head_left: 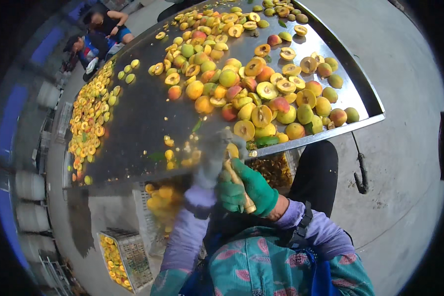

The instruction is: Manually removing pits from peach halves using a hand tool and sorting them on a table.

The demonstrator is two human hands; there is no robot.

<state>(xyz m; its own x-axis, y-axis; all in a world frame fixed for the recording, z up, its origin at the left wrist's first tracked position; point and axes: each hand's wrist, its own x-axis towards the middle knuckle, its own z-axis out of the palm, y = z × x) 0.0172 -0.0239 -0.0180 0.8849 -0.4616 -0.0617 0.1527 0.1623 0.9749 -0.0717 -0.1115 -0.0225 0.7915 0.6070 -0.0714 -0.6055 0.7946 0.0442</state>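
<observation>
My right hand, in a green glove, is closed around the pale wooden handle of a tool. The working end of that tool is hidden near my other hand. Beside it, in a grey glove, my left hand is smeared by motion, so its fingers do not show clearly. A piece of yellow peach sits at the meeting point of both hands. Just beyond lie many halved and whole peaches in yellow, green and red, heaped on a metal table. Some cut halves show brown pits or hollows.
A raised metal rim borders the table. More cut peaches are piled along its left side. Below stand a crate of brown pits, blurred yellow fruit and a crate of halves. Two people work at far left.
</observation>
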